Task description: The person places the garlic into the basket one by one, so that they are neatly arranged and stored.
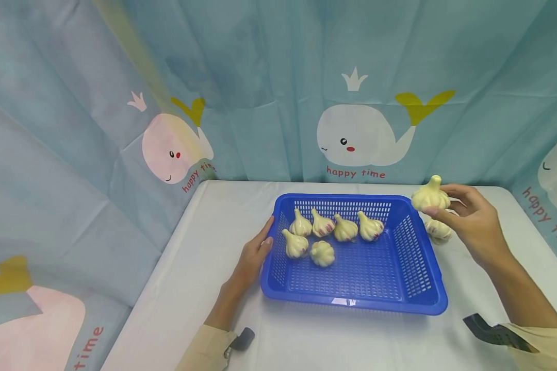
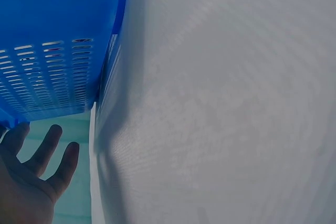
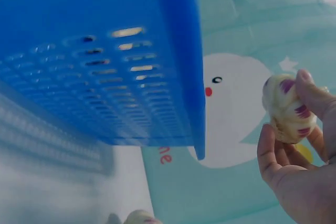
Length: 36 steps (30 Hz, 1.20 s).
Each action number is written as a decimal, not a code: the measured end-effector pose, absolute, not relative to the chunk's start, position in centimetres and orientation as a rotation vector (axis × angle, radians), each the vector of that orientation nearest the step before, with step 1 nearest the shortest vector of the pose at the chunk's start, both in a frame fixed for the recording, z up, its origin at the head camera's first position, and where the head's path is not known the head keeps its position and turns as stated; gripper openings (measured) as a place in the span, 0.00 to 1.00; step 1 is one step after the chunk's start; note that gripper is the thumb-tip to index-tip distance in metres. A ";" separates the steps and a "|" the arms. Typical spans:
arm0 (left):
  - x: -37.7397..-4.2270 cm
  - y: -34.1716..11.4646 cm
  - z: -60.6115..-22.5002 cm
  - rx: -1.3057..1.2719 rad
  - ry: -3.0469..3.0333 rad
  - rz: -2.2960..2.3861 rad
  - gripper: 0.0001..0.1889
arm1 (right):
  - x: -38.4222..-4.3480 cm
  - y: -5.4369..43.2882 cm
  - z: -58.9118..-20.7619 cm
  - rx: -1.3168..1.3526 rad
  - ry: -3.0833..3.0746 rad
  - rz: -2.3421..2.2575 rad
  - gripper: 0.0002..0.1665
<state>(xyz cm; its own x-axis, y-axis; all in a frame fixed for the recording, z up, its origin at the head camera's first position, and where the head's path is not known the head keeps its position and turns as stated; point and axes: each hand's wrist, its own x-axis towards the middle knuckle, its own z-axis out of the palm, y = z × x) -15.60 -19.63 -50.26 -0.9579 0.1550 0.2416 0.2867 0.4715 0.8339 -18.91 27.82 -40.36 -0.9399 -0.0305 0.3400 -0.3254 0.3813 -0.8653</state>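
Observation:
My right hand (image 1: 475,224) pinches a garlic bulb (image 1: 430,194) by its side, stem up, close to the top right corner of the blue basket (image 1: 353,305). In the right wrist view that garlic bulb (image 3: 289,109) shows purple streaks between thumb and fingers. My left hand (image 1: 252,255) rests against the basket's left rim with its fingers extended; in the left wrist view the fingers (image 2: 64,166) are spread below the basket's perforated wall. Inside the basket several garlic bulbs (image 1: 345,228) lie toward the back left, one of them, a rounder bulb (image 1: 322,253), turned stem aside.
Another garlic bulb (image 1: 438,230) lies on the white table (image 1: 204,247) just right of the basket, partly behind my right hand. A blue curtain (image 1: 269,93) printed with whales hangs along the table's back and sides.

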 end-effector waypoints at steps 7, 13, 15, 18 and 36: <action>-15.5 -19.6 -50.2 -0.396 -2.587 -1.496 0.29 | -19.2 26.9 -40.1 0.337 -2.344 1.607 0.32; -15.5 -19.5 -50.1 -0.393 -2.589 -1.492 0.29 | -19.4 25.9 -39.6 0.344 -2.334 1.621 0.31; -15.5 -19.5 -50.1 -0.395 -2.585 -1.497 0.29 | -19.6 25.7 -39.4 0.351 -2.329 1.638 0.30; -15.5 -19.5 -50.0 -0.391 -2.587 -1.500 0.29 | -19.8 25.3 -39.3 0.379 -2.309 1.683 0.30; -15.4 -19.5 -50.0 -0.402 -2.580 -1.509 0.29 | -20.5 24.0 -37.4 0.362 -2.386 1.655 0.30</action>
<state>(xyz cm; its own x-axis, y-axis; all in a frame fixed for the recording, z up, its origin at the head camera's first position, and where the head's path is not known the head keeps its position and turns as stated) -15.42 -19.54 -49.98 -0.9567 0.1645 0.2400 0.2899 0.4656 0.8362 -20.48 24.03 -37.40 -0.9467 -0.0784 0.3126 -0.3202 0.3376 -0.8852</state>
